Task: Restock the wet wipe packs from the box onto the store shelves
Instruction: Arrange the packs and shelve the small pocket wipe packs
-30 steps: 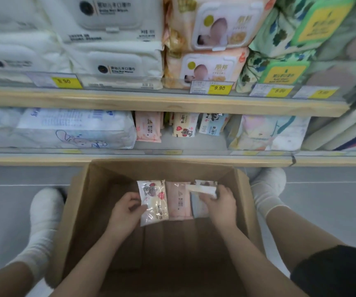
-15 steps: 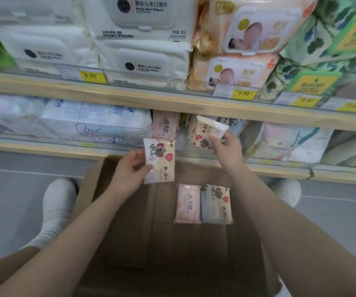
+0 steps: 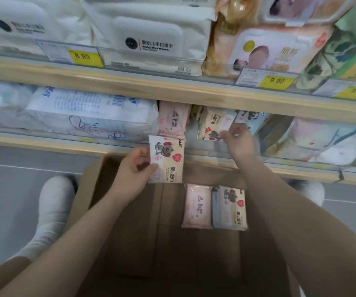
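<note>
1. One cream wet wipe pack with a cartoon bear and red heart [image 3: 168,160] is upright above the cardboard box [image 3: 130,221], pinched by the left hand [image 3: 133,172].
2. A second bear pack [image 3: 213,125] is at the lower shelf [image 3: 44,142], gripped by the right hand [image 3: 238,139].
3. A pink pack [image 3: 197,205] and another bear pack [image 3: 231,207] lie side by side in the box.
</note>
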### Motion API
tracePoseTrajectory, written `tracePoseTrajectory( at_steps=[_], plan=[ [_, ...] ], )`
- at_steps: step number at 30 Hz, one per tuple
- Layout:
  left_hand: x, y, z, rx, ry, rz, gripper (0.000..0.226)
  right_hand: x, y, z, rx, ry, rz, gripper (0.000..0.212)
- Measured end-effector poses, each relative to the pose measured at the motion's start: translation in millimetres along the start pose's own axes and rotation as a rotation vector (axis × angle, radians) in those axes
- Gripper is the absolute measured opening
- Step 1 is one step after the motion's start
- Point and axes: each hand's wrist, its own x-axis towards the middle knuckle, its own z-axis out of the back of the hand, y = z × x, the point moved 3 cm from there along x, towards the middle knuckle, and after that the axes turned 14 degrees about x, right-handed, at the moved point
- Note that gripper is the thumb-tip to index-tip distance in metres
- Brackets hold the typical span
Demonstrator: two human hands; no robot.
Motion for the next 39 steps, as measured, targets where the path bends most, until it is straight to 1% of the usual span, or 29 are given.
tracePoseTrajectory(
  at_steps=[2, 4, 6, 9, 10, 12, 15, 17, 18, 19, 20, 21, 22, 24, 26, 27, 30, 33, 36, 39],
  plan=[
    [-2, -4, -2, -0.017, -0.003, 0.005, 0.017, -11, 4, 7, 0.012, -0.006, 0.034, 0.038],
    [-5, -12, -6, -0.046, 0.0, -0.003, 0.018, -28, 10, 14, 0.058, 0.038, 0.076, 0.031],
    [-7, -24, -13, -0.071, 0.023, -0.019, 0.019, -51, 21, 21, 0.107, 0.167, 0.091, 0.023],
    [-11, -45, -27, -0.109, 0.043, -0.061, 0.021, -86, 34, 29, 0.138, 0.466, 0.024, 0.025],
    [-13, -51, -31, -0.108, 0.044, -0.075, 0.023, -93, 35, 31, 0.144, 0.524, 0.009, 0.026],
    [-17, -63, -38, -0.102, 0.052, -0.108, 0.026, -102, 39, 37, 0.168, 0.559, 0.014, 0.021],
    [-22, -73, -48, -0.089, 0.099, -0.147, 0.026, -104, 40, 45, 0.202, 0.518, 0.019, 0.007],
    [-20, -72, -50, -0.024, 0.099, -0.194, 0.024, -102, 40, 46, 0.207, 0.505, 0.04, 0.007],
    [-18, -69, -49, 0.065, 0.082, -0.233, 0.022, -99, 39, 46, 0.222, 0.49, 0.049, 0.008],
    [-14, -64, -46, 0.211, 0.047, -0.285, 0.018, -94, 39, 47, 0.241, 0.46, 0.054, 0.007],
    [-9, -57, -42, 0.406, -0.012, -0.359, 0.018, -88, 38, 48, 0.25, 0.421, 0.06, 0.006],
    [-4, -49, -38, 0.619, -0.067, -0.434, 0.023, -81, 39, 49, 0.241, 0.381, 0.072, 0.007],
    [1, -39, -35, 0.805, -0.086, -0.478, 0.03, -72, 38, 50, 0.219, 0.346, 0.089, 0.008],
    [9, -18, -34, 1.085, -0.023, -0.473, 0.043, -56, 36, 46, 0.188, 0.302, 0.115, 0.009],
    [12, -4, -37, 1.235, 0.013, -0.494, 0.049, -40, 29, 38, 0.165, 0.273, 0.122, 0.007],
    [13, 0, -39, 1.273, -0.001, -0.511, 0.049, -33, 24, 33, 0.149, 0.26, 0.123, 0.006],
    [16, 1, -42, 1.279, -0.094, -0.532, 0.045, -17, 13, 19, 0.108, 0.226, 0.105, 0.008],
    [19, 4, -44, 1.285, -0.147, -0.57, 0.044, -5, 2, 13, 0.079, 0.167, 0.029, 0.015],
    [19, 6, -44, 1.28, -0.167, -0.602, 0.045, 5, -8, 11, 0.087, 0.121, -0.006, 0.023],
    [20, 6, -45, 1.283, -0.159, -0.582, 0.045, 10, -11, 11, 0.12, 0.111, -0.011, 0.022]
  ],
)
